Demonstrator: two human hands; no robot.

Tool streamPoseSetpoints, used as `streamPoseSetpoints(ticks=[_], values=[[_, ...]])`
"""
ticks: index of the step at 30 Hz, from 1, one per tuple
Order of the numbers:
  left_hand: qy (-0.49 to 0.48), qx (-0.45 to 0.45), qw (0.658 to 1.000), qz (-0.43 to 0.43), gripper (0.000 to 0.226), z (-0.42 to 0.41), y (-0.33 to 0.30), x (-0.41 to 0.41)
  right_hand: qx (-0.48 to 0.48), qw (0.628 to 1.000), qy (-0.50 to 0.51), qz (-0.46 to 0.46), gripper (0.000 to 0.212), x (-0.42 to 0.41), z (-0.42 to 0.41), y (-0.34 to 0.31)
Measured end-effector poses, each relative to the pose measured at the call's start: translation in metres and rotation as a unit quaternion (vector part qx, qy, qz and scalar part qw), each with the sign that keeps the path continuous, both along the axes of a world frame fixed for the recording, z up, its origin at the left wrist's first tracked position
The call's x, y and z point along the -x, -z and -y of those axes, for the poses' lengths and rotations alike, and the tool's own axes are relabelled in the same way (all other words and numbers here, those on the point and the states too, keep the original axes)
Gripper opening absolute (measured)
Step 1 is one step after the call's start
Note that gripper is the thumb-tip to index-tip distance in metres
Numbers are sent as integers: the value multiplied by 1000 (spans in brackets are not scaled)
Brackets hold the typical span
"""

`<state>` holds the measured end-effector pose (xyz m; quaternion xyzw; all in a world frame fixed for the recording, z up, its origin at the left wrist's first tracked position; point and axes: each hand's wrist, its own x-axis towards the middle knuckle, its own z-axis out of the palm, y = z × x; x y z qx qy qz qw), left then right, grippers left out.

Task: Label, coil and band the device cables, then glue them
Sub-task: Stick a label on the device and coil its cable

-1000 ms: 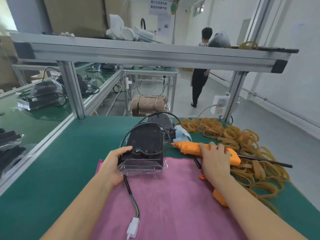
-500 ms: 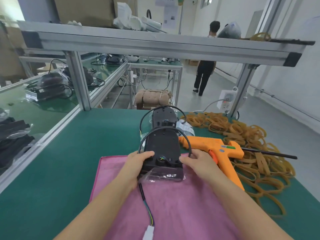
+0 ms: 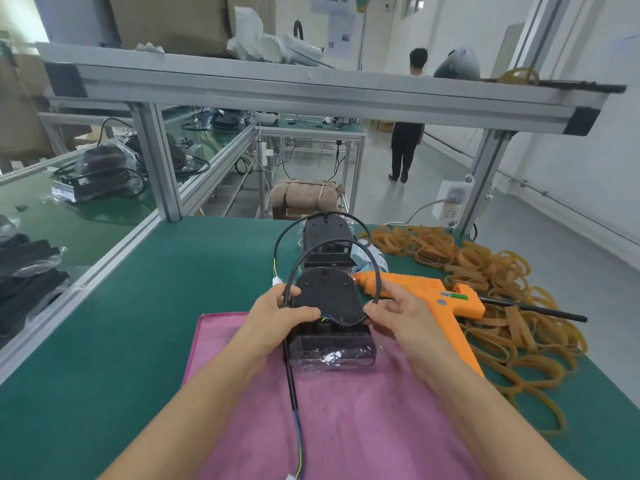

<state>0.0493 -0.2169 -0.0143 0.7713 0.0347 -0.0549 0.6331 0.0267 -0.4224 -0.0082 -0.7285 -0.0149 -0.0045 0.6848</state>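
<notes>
A black device (image 3: 327, 306) with a clear plastic front stands on the pink cloth (image 3: 346, 427). Its black cable (image 3: 332, 242) arches in a loop over the top. My left hand (image 3: 277, 315) pinches the loop's left side against the device. My right hand (image 3: 398, 313) pinches the cable's right side near the base. The cable's tail runs down the cloth to a white connector (image 3: 292, 477) at the bottom edge. A second black device (image 3: 325, 237) with its own cable loop sits just behind. The orange glue gun (image 3: 446, 303) lies to the right, untouched.
A heap of tan rubber bands (image 3: 502, 299) covers the green table (image 3: 138, 306) at right, with a black rod (image 3: 533, 308) across them. An aluminium frame post (image 3: 159, 161) and shelf (image 3: 311, 91) stand behind. Bagged black devices (image 3: 100, 171) lie on the left bench. A person (image 3: 407, 133) stands far off.
My right hand left the glue gun and came onto the device's cable. The device moved right and now stands between both hands, the cable loop raised higher.
</notes>
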Motion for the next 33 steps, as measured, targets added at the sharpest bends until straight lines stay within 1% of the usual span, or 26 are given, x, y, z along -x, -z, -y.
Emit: streamPoseSetpoints(ticks=[3,5,7,10,13,15,17,19,20,21,22,23,24,25,26,28,29,30,33], values=[[13,-13,1000,5,50,-5,-1,2,-15,999,-42,-4,38,4,2,4],[12,-36,999,20,50,-8,0,3,-2,998,-58,2,39,5,3,7],[22,-45,998,28,52,-10,1,6,33,997,-65,31,42,2,5,7],[50,-38,998,30,57,-7,5,10,102,988,-93,76,44,-8,7,1],[59,-15,997,41,52,-7,6,9,93,984,-130,80,41,-18,4,-4],[63,-3,997,46,53,-7,5,9,93,983,-141,73,38,-23,1,-7],[64,-2,997,46,55,-6,4,9,136,980,-131,69,39,-27,-3,-6],[58,0,997,44,56,-6,4,8,224,966,-112,67,38,-29,-6,-4],[53,-1,998,40,57,-6,4,6,273,955,-96,66,40,-30,-8,-3],[48,-4,998,35,59,-6,4,5,307,947,-78,52,49,-32,-8,-3],[42,-3,999,28,61,-6,5,3,316,946,-62,29,64,-34,-7,-3],[32,5,999,22,64,-6,4,0,309,950,-54,7,73,-36,-7,-3],[15,17,1000,20,65,-5,3,-3,313,949,-45,-3,74,-39,-8,-2],[-8,24,999,26,62,-5,1,-8,337,941,-37,7,66,-41,-10,0],[-35,19,999,34,59,-4,-2,-14,378,925,-26,27,54,-42,-13,2],[-70,-15,996,49,54,-3,-8,-29,437,896,-4,78,35,-40,-22,3],[-74,-37,995,58,50,-1,-11,-37,452,887,8,92,31,-41,-24,3],[-68,-59,994,68,44,1,-14,-44,467,879,20,96,31,-42,-27,3],[-50,-135,985,91,30,6,-18,-57,548,828,37,114,36,-44,-33,4]])
